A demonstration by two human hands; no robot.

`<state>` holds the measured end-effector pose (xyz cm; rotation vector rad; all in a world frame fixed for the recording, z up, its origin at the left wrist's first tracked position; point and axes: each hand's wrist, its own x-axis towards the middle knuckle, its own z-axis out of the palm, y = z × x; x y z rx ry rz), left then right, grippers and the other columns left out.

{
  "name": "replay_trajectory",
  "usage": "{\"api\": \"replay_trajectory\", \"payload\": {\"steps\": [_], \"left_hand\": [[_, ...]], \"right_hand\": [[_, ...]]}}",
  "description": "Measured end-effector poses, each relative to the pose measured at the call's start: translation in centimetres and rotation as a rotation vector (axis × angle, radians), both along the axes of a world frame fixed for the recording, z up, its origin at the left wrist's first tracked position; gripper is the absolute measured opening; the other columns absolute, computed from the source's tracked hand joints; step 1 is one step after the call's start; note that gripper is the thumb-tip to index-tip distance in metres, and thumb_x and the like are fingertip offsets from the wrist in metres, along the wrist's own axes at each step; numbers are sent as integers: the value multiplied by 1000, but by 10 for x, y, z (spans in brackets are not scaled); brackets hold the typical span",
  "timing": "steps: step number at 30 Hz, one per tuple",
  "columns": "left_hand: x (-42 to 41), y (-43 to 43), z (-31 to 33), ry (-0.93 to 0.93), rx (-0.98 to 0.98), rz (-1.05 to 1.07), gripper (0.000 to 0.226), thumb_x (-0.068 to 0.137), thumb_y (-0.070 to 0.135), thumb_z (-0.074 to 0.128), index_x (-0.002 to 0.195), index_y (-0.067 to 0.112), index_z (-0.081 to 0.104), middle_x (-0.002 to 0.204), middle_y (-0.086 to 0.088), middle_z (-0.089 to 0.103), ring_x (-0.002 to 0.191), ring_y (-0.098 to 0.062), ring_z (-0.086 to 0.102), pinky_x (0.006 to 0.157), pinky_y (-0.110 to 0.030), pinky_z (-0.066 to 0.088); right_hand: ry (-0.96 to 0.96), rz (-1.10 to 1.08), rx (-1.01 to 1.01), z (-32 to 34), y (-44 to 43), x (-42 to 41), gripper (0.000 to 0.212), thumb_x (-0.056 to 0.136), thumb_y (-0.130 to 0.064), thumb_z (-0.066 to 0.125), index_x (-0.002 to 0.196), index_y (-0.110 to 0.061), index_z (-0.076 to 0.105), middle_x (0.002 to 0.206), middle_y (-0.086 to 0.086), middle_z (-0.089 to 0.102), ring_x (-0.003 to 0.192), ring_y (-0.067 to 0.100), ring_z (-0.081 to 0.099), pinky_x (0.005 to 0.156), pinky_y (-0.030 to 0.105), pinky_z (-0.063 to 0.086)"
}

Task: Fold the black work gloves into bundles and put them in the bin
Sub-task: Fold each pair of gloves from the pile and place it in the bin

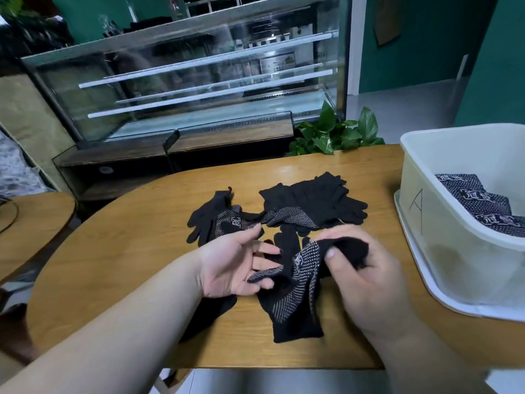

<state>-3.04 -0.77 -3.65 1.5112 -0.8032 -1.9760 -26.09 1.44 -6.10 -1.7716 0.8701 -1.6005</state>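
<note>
Head view showed a black dotted glove [298, 291] draped between the hands, the right hand [366, 277] pinching its bunched end with curled fingers and thumb, the left hand [235, 265] lying palm-up with fingers relaxed beneath it. Beyond the hands lay a loose heap of gloves [309, 200], bare wood stood open left of the left hand, and just right of the right hand rose the white bin [443, 237], folded bundles [477, 206] inside. The wooden table [127, 251] ended just behind the wrists; past its far edge stood a glass display case [199, 81] and a plant [335, 135].
</note>
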Motion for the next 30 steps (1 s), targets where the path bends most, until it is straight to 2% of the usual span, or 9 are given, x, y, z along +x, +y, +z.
{"api": "replay_trajectory", "payload": {"steps": [2, 4, 8, 11, 16, 18, 22, 27, 30], "left_hand": [[-4, 3, -1, -90, -60, -3, 57, 99, 59, 37, 126, 13, 56, 106, -12, 71, 70, -25, 70, 51, -27, 56], [-6, 5, -1, -200, -187, 89, 44, 102, 49, 42, 117, 12, 62, 104, -10, 73, 69, -20, 66, 55, -27, 53], [-7, 20, -2, -404, -523, 334, 15, 99, 19, 52, 93, 15, 65, 88, -6, 71, 60, -15, 55, 56, -27, 45], [-7, 44, -19, -733, -695, 251, 15, 96, 21, 56, 84, 25, 65, 73, 15, 66, 63, -5, 56, 62, -26, 44], [-16, 80, -56, -1007, -925, 88, 13, 94, 22, 56, 91, 33, 60, 91, 18, 57, 93, 1, 52, 81, -17, 40], [-18, 86, -64, -1083, -1022, 21, 11, 92, 24, 54, 94, 32, 61, 91, 20, 55, 94, -2, 49, 87, -22, 40], [-20, 88, -62, -1141, -1089, -48, 14, 87, 32, 52, 92, 29, 65, 92, 17, 56, 92, -9, 50, 90, -31, 40], [-15, 87, -62, -1051, -1068, 27, 8, 87, 31, 56, 81, 31, 62, 85, 21, 54, 92, -1, 46, 87, -24, 37], [-11, 87, -62, -951, -1048, 99, 11, 85, 30, 55, 76, 31, 60, 83, 20, 56, 93, -3, 50, 86, -23, 37]], "right_hand": [[27, -50, 74, 4, 3, -2, 23, 83, -17, 66, 89, -39, 69, 89, -21, 71, 88, 3, 67, 75, 14, 50], [132, -86, 103, 10, 4, -4, 33, 87, -11, 71, 84, -44, 71, 87, -27, 71, 86, -1, 67, 72, 12, 50], [533, -141, 158, 41, 0, -10, 20, 87, -31, 61, 99, -45, 66, 82, -20, 70, 80, 3, 63, 72, 31, 54], [678, -189, 163, 66, -5, -11, 13, 87, -36, 58, 89, -30, 70, 73, -12, 68, 72, 8, 60, 67, 36, 53], [1003, -175, 225, 114, -31, 3, 18, 89, -37, 64, 82, -21, 68, 70, -6, 66, 70, 14, 61, 67, 39, 56], [1100, -76, 297, 135, -44, 13, 17, 89, -39, 66, 83, -23, 72, 74, -3, 70, 69, 17, 65, 68, 38, 57], [1211, -15, 154, 164, -67, 34, 27, 96, -43, 61, 77, -25, 65, 76, -1, 66, 72, 19, 61, 64, 32, 49], [1307, 57, -26, 168, -80, 57, 28, 106, -28, 45, 78, -26, 48, 78, -5, 55, 74, 14, 53, 61, 31, 39], [1325, 115, -35, 165, -84, 63, 18, 106, -29, 44, 101, -21, 59, 89, -3, 61, 86, 20, 58, 72, 35, 46]]}}
